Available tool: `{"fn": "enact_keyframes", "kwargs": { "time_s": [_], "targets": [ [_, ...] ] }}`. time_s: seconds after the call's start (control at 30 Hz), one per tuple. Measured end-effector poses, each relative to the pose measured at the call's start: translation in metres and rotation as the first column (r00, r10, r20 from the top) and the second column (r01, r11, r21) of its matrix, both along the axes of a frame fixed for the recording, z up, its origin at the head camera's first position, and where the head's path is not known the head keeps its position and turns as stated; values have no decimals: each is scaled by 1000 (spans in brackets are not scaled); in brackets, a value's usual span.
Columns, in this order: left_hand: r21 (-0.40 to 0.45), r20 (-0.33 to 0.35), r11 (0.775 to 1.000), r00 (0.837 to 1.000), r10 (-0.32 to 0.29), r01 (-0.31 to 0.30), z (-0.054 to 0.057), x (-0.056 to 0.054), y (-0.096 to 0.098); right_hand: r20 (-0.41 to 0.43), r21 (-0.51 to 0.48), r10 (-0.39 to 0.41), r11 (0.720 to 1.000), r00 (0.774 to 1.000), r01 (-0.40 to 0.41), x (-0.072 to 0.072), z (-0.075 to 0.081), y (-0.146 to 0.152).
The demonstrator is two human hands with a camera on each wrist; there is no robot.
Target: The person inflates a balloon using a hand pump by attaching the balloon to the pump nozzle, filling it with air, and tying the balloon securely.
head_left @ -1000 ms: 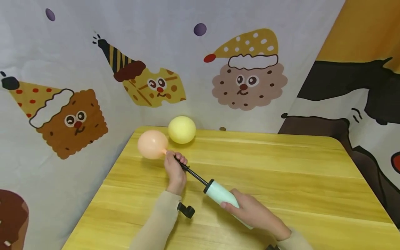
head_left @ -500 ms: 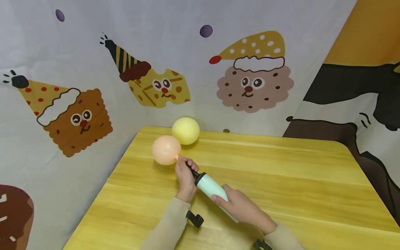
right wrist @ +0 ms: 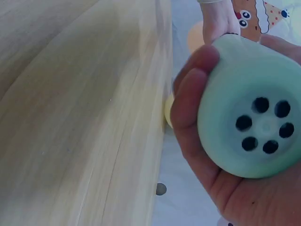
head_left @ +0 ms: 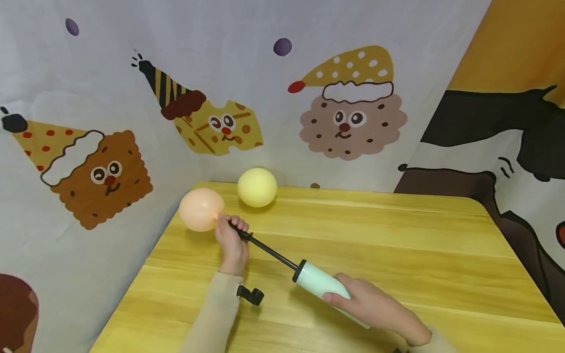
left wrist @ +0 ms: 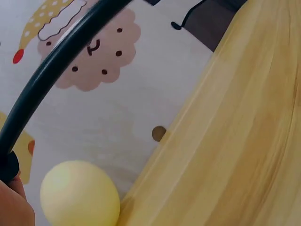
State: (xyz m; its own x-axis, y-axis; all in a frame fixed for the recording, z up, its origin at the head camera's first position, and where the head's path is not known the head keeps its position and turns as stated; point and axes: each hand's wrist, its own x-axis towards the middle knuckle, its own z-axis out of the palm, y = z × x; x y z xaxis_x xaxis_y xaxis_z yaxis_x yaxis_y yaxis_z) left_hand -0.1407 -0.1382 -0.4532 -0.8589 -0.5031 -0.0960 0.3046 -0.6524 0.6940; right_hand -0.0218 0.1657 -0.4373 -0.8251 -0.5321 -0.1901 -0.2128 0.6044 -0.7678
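A mint-green balloon pump (head_left: 319, 281) with a black rod spans both hands above the table. My right hand (head_left: 371, 301) grips its green barrel; the right wrist view shows fingers wrapped round the barrel (right wrist: 254, 117) and its holed end. My left hand (head_left: 233, 240) holds the black nozzle end together with the neck of a peach balloon (head_left: 201, 210), which is round and inflated. Between the hands the black rod (head_left: 273, 253) is drawn far out of the barrel. In the left wrist view the rod (left wrist: 51, 66) crosses the upper left and the left hand shows only at the corner.
An inflated yellow balloon (head_left: 257, 188) rests on the wooden table (head_left: 397, 235) near its far edge, behind the peach one. A cartoon-printed cloth (head_left: 282, 122) hangs right behind the table and along its left side. Black wrist mounts (head_left: 250, 295) sit on the sleeves.
Half a second ago the rod was pushed into the barrel with the hands close together. Now the hands are apart and the rod is pulled out; the peach balloon has shifted left and looks slightly larger.
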Motion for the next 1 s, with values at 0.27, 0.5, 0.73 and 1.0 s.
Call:
{"fn": "enact_keyframes", "kwargs": {
  "time_s": [0.27,0.5,0.73,1.0],
  "targets": [
    [7,16,999,999,-32,32,-8,4,20,-74,42,-22,999,997,25,-6,-11,-12],
    [-32,54,996,995,-83,85,-20,19,57,-85,16,-52,998,995,53,-15,-16,-32],
    [-69,86,988,987,-135,141,-22,25,71,-79,0,-68,998,994,69,-23,-15,-48],
    [-72,58,990,991,-119,123,-16,13,48,-50,-22,-78,997,996,77,-21,-13,-52]
  ]
}}
